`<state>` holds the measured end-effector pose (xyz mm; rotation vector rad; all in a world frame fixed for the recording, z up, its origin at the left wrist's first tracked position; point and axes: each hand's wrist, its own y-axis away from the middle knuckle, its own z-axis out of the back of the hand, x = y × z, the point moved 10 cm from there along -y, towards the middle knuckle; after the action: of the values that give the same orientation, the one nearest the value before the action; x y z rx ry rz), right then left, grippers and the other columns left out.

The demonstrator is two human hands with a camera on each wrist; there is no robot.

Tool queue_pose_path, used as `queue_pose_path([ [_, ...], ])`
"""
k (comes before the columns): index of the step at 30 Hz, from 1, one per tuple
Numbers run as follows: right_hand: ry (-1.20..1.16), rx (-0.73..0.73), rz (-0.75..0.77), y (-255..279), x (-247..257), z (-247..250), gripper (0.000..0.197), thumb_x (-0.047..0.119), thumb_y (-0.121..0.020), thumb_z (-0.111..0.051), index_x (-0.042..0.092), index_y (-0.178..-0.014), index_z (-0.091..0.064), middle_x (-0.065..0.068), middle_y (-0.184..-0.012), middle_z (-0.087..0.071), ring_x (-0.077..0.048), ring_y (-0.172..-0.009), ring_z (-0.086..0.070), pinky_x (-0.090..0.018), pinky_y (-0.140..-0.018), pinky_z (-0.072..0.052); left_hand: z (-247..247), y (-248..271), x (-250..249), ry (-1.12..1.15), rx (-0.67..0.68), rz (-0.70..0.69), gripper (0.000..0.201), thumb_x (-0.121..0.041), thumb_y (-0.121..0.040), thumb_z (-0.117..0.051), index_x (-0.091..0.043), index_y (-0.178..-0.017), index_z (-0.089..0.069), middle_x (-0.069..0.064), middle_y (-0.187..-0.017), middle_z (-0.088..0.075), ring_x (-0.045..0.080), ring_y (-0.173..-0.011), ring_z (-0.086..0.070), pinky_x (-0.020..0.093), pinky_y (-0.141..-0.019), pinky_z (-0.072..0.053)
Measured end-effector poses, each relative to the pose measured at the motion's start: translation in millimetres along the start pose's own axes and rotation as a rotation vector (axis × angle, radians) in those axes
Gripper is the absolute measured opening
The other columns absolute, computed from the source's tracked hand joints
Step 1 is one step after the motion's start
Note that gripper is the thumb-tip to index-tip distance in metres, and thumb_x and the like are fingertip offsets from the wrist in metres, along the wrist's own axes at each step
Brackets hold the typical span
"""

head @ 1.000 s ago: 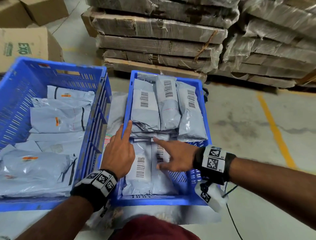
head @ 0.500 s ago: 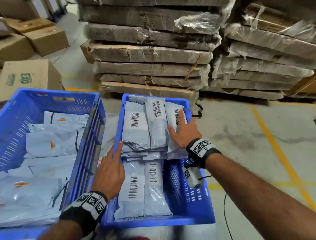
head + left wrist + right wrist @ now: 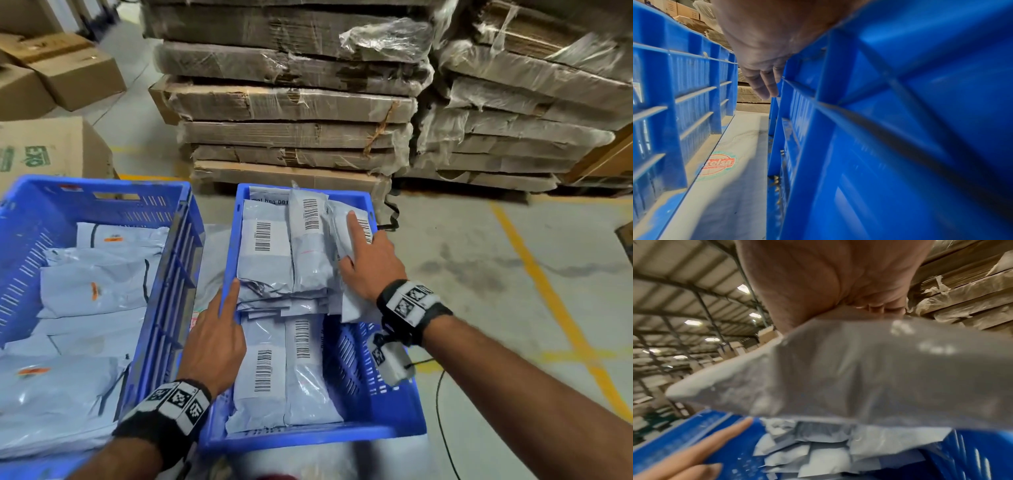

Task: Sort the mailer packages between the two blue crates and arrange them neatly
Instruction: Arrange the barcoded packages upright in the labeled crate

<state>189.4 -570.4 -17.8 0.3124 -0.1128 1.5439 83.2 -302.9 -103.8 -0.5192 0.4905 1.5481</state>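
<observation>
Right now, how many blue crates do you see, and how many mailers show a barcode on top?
Blue crates: 2 (left crate, right crate)
Mailers showing a barcode: 5, all in the right crate (far row 3, one under the right hand; near row 2)
Total: 7

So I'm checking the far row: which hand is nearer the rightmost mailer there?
Right. The right hand holds the rightmost mailer; the left hand rests at the right crate's left wall, across the row.
</observation>
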Motion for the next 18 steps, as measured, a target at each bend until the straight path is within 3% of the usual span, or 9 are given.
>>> queue_pose_path([
  [3,-0.035,-0.013,0.111,46,10,22,0.080,0.041,-0.091,-0.049,0.038,-0.157,-0.005,-0.013,-0.117,-0.042,-0.034,-0.109,-0.044,-0.045,-0.089,-0.048,2,-1,-2,-0.017,-0.006,-0.002,0.074,-0.007,-0.098,-0.045,-0.025,-0.162,-0.012,0.019,-0.128,-0.054,0.018,-0.082,-0.042,0.034,-0.072,-0.040],
  [7,0.005,0.221,0.206,114,25,3,0.078,0.052,-0.091,-0.044,0.047,-0.154,0.001,-0.004,-0.107,-0.041,-0.029,-0.100,-0.050,-0.042,-0.084,-0.049,3,0,-5,-0.040,0.001,0.010,0.074,-0.008,-0.098,-0.046,-0.023,-0.162,-0.013,0.019,-0.134,-0.051,0.019,-0.084,-0.042,0.032,-0.072,-0.037],
  [11,0.168,0.447,0.249,149,32,-49,0.072,0.048,-0.094,-0.045,0.045,-0.154,-0.004,-0.008,-0.119,-0.043,-0.031,-0.112,-0.052,-0.040,-0.089,-0.048,2,0,-4,-0.073,0.008,-0.004,0.074,-0.010,-0.098,-0.044,-0.022,-0.162,-0.011,0.022,-0.144,-0.046,0.034,-0.102,-0.054,0.041,-0.081,-0.045],
  [15,0.289,0.596,0.170,141,21,-90,0.071,0.050,-0.095,-0.043,0.039,-0.155,-0.007,-0.017,-0.133,-0.042,-0.037,-0.121,-0.051,-0.045,-0.098,-0.045,3,1,-6,-0.077,-0.013,-0.014,0.073,-0.008,-0.098,-0.046,-0.021,-0.162,-0.015,0.020,-0.151,-0.042,0.038,-0.114,-0.054,0.046,-0.090,-0.047],
  [18,0.345,0.666,0.083,129,12,-111,0.074,0.049,-0.095,-0.043,0.034,-0.156,-0.004,-0.022,-0.147,-0.032,-0.040,-0.129,-0.047,-0.046,-0.103,-0.042,5,2,-8,-0.097,-0.018,-0.005,0.073,-0.008,-0.097,-0.046,-0.021,-0.162,-0.015,0.019,-0.153,-0.041,0.038,-0.113,-0.055,0.045,-0.087,-0.047],
])
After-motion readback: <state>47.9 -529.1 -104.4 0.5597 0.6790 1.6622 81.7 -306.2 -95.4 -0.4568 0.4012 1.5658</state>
